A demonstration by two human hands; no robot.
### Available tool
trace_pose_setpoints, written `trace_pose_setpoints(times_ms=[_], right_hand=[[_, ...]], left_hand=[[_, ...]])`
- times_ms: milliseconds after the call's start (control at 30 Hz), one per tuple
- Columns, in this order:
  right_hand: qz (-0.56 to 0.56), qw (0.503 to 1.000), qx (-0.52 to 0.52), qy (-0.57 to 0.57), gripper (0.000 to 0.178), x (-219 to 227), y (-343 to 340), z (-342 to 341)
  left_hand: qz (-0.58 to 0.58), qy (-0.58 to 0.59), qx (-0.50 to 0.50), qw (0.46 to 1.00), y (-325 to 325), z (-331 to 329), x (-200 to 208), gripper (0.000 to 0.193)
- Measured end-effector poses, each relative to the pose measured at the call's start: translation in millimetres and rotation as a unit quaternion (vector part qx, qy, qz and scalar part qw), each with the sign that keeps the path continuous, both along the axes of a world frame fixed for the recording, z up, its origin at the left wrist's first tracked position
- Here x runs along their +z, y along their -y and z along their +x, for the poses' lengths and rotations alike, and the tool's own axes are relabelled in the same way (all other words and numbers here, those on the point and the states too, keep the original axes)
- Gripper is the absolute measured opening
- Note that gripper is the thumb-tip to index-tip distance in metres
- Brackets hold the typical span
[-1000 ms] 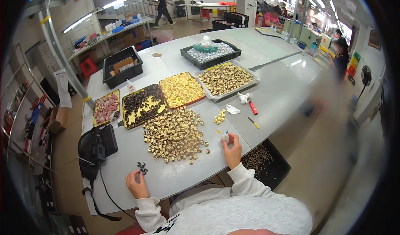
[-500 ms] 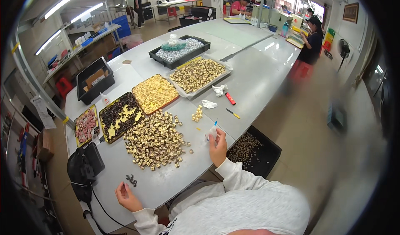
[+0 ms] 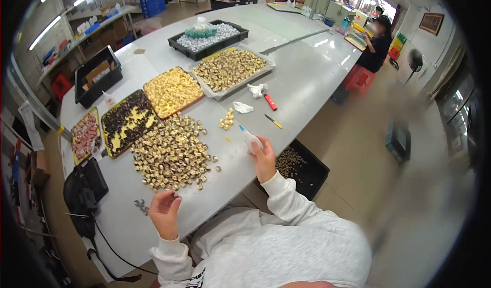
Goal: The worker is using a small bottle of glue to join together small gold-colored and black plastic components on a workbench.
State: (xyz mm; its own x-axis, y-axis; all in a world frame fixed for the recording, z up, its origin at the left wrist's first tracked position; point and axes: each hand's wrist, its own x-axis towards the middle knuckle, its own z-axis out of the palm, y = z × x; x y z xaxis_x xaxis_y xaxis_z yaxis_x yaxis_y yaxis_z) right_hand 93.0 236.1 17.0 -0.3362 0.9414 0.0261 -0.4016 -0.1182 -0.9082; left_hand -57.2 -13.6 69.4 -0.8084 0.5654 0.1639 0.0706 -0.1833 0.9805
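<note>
Small parts sorted at the near edge of the table

Left hand (image 3: 164, 210) pinches 1 tiny piece beside the brass pile (image 3: 171, 152); right hand (image 3: 264, 157) grips a white tube (image 3: 250, 137), its long axis pointing away toward the table's (image 3: 307, 78) middle

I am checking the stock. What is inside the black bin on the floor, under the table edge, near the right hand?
The black bin holds a layer of small brownish-gold pieces. The table edge and the right hand cover its near-left part, so what lies there cannot be seen.
</note>
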Motion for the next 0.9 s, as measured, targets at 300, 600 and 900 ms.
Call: trace_pose_setpoints(times_ms=[300, 600, 900], right_hand=[[-0.01, 0.948, 0.263, -0.176, 0.031, 46.6, -42.7, -36.6], [0.031, 0.889, 0.43, -0.157, 0.037, 76.0, -41.8, -108.7], [0.04, 0.862, 0.494, -0.106, 0.034, 69.2, -25.4, -133.6]], left_hand=[[0.008, -0.023, -0.136, 0.99, -23.6, 1.3, 22.8, 0.018], [-0.025, -0.028, -0.107, 0.994, -45.7, -14.1, -8.7, 0.018], [-0.056, 0.026, -0.103, 0.993, -49.0, -12.9, -20.8, 0.023]])
